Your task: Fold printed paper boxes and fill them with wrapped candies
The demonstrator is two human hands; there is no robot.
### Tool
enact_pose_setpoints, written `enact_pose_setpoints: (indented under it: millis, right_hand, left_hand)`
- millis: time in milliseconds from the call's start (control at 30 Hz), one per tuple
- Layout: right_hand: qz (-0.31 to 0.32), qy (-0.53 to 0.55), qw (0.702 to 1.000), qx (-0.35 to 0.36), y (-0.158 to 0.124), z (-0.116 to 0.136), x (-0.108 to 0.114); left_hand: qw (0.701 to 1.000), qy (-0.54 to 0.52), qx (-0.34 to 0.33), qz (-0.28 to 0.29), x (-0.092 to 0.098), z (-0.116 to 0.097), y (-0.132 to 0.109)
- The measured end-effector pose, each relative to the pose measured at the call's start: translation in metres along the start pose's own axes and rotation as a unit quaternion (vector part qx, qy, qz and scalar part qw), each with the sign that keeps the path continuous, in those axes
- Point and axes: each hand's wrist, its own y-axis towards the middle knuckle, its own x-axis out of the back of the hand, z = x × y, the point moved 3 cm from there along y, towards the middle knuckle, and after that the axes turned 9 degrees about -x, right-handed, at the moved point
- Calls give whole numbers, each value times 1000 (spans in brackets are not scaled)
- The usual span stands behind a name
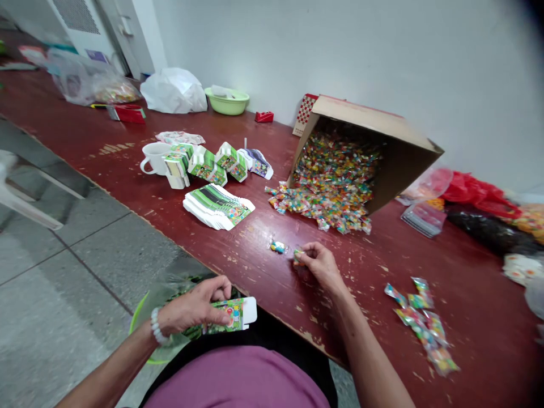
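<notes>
My left hand (199,306) grips a small green printed carton (232,315) near the table's edge, its white end flap folded out to the right. Between the thumb and fingers of my right hand (319,265) is a small clear-wrapped candy packet (298,258), low over the table. Just left of it lies another candy packet (278,246) with blue and yellow pieces. Beyond my hands, a stack of flat green cartons (219,205) rests on the table. A cardboard box (408,164) lies on its side, with many candy packets (335,175) spilling from its mouth.
Behind the flat stack stand a white mug (153,158) and several folded green cartons (208,164). Several candy packets (425,328) lie at the right. A green bowl (227,102) and white bag (174,90) stand by the wall. Below the table edge is a green-rimmed tub (138,311).
</notes>
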Motion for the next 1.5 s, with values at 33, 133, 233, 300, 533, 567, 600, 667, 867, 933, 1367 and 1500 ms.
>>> enact_pose_setpoints:
  millis: [33,133,233,300,533,567,600,667,867,933,1367,1500]
  right_hand:
    - [7,36,999,-21,-3,1,0]
    - [36,126,989,-71,-17,6,-4]
    - [62,192,975,-94,-35,12,-11]
    - [80,220,967,-102,-47,15,-18]
    - [122,188,972,-67,-85,24,-41]
    - [113,158,980,-46,-89,26,-43]
    - [99,125,987,-22,-93,27,-46]
    - [68,63,995,24,-99,30,-49]
    - [52,-51,989,126,-100,37,-40]
    - [58,-95,979,169,-99,40,-37]
    - [-33,-52,975,212,-107,42,-44]
    - [10,-8,979,203,-114,36,-55]
  left_hand:
    - [999,-43,3,9,-6,-1,-1]
    - [991,-133,5,-9,-20,-7,-1]
    - [979,-203,-12,-30,-30,-12,5]
    - [975,-216,-34,-39,-35,-15,9]
    - [981,-180,-62,-21,-49,-29,16]
    - [983,-175,-56,-20,-51,-29,16]
    - [984,-172,-50,-21,-53,-28,17]
    - [982,-181,-46,-20,-56,-26,18]
    - [975,-205,-89,-16,-56,-23,18]
    - [978,-183,-97,-20,-56,-24,17]
    - [924,-352,-31,-148,-61,-19,32]
    - [912,-362,-51,-188,-60,-23,30]
